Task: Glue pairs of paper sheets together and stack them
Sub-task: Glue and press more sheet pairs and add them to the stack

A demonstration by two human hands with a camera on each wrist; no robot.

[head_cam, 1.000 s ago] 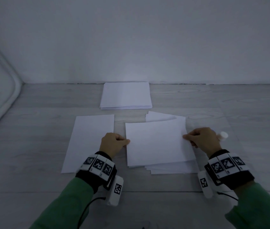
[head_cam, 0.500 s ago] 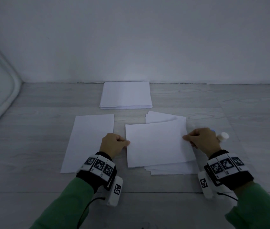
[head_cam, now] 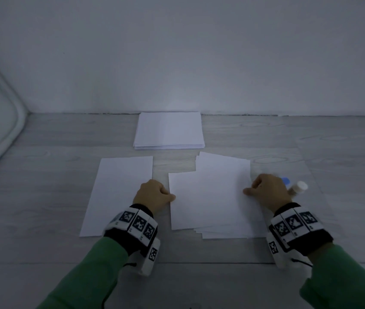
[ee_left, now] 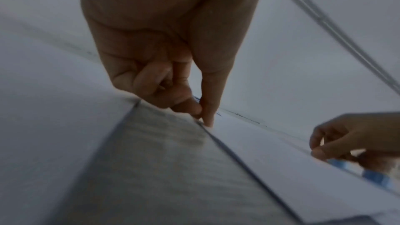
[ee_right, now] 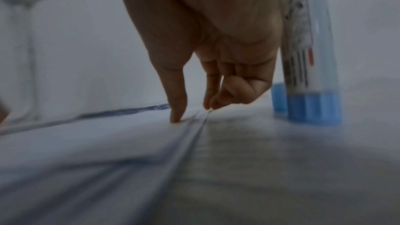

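- Since a second ago, the top sheet (head_cam: 208,197) has been dragged toward the person's left and now hangs past the left edge of the loose pile (head_cam: 226,234) beneath it, baring more of the pile's far corner.
- Left hand (head_cam: 152,195) pinches the top sheet's left edge; in the left wrist view its thumb and forefinger, the fingers (ee_left: 207,109) that grip, are pressed together on the paper edge, with the rest curled into the palm.
- Right hand (head_cam: 268,192) holds the same sheet's right edge; in the right wrist view the thumb presses down on the paper and the curled fingers (ee_right: 236,91) meet the edge just beside it.
- Glue stick (head_cam: 297,188) lies on the table (head_cam: 333,163) just right of the right hand, its white end toward the person; a blue cap (head_cam: 286,180) shows beside it, partly hidden by the hand.
- Single sheet (head_cam: 119,192) lies flat to the left of the left hand, apart from the held sheet.
- Neat stack (head_cam: 169,130) of paper sits at the far edge of the table, against the wall (head_cam: 177,52).
- Both wrists wear bands with black-and-white markers; the sleeves are green.
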